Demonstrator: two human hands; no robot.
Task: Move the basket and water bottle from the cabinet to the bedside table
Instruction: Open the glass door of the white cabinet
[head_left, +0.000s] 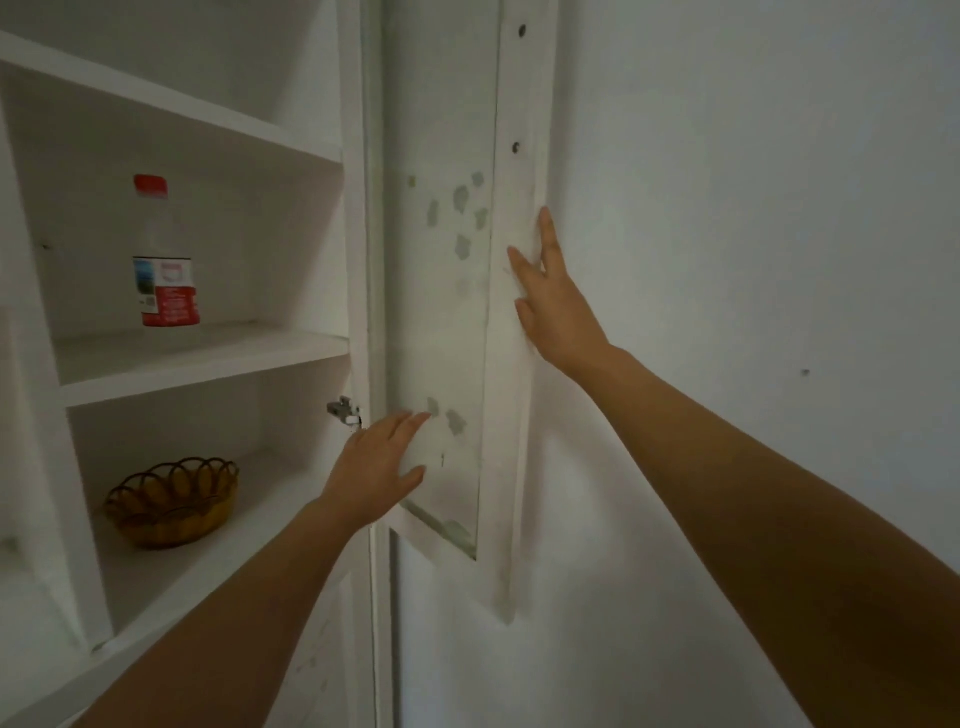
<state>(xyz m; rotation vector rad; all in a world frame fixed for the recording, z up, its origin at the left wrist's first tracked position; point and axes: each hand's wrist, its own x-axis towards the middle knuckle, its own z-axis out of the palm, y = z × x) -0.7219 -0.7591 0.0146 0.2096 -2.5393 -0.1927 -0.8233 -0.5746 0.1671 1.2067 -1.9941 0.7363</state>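
Note:
A clear water bottle (165, 254) with a red cap and a red label stands upright on the middle shelf of the white cabinet (208, 358). One shelf lower sits a brown woven basket (174, 501) with a scalloped rim. The cabinet door (514, 364), glass-paned with peeled patches, is swung wide open against the wall. My right hand (553, 306) lies flat on the door's outer frame with straight, spread fingers. My left hand (376, 467) is open, its fingertips at the lower part of the glass pane. Neither hand holds anything.
A metal hinge (343, 409) sticks out of the cabinet's side post, just left of my left hand. A bare white wall (753, 208) fills the right side. More white shelves run above the bottle.

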